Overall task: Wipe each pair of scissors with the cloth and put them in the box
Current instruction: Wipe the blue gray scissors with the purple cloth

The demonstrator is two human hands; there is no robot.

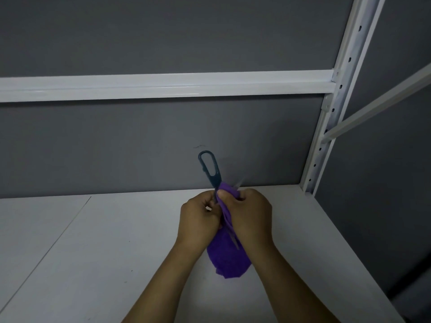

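We look down from head height at a grey wall (163, 38) that fills the far half of the view, with a white surface (93, 241) spreading below it from the near edge to the wall's foot. A thin seam runs slantwise across the left part of that surface. A white horizontal rail (163, 86) crosses the wall from the left edge to a perforated upright (335, 94) on the right, and a slanted brace (377, 106) runs off from that upright toward the far right.

Two bare forearms reach in from the near edge, and the hands meet above the surface, right of centre. The left hand (198, 220) has its fingers curled around the lower handle of a pair of scissors (215, 180). The right hand (249, 215) is just beside it, touching it, and pinches a purple cloth (227, 262) between thumb and fingers, gathered around the middle of the scissors.

The cloth bunches at the top between the two hands and hangs loose below them, between the wrists. The scissors stand nearly upright, held in the air. One long dark-blue handle loop rises above the hands against the wall. A slim grey blade shows against the cloth below the right hand. A blurred streak near the top of the cloth may be the second blade; we cannot tell.
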